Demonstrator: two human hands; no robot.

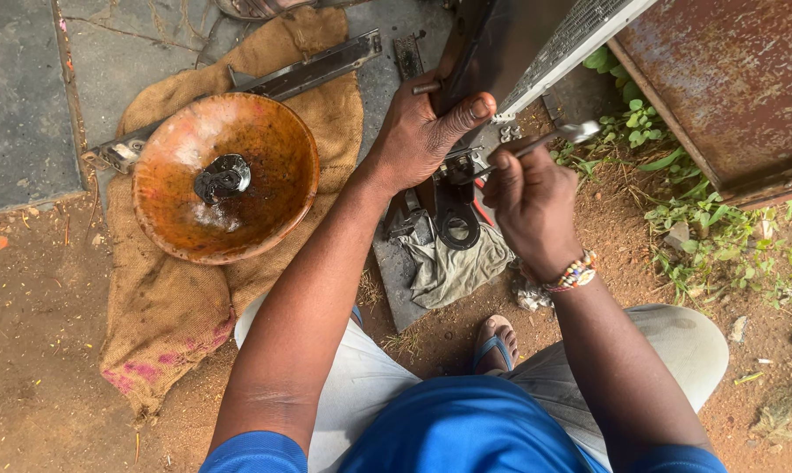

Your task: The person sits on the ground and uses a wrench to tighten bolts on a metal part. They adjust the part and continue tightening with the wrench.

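Note:
My left hand (427, 131) grips the lower edge of a dark metal frame part (492, 44) that leans upright in front of me, thumb pressed on its face. My right hand (527, 197) is closed around a slim metal wrench (558, 136), whose head sits at a bolt near the frame's bottom bracket (466, 166). A black ring-shaped bracket (456, 228) hangs just below both hands. A finned radiator-like panel (580, 35) runs up along the frame.
A rusty orange metal bowl (225, 180) holding a dark metal part (222, 177) rests on burlap sacking (164, 307) at left. A long metal bar (308, 74) lies behind it. A grey rag (453, 267), a rusted sheet (738, 88) and weeds (720, 245) are nearby.

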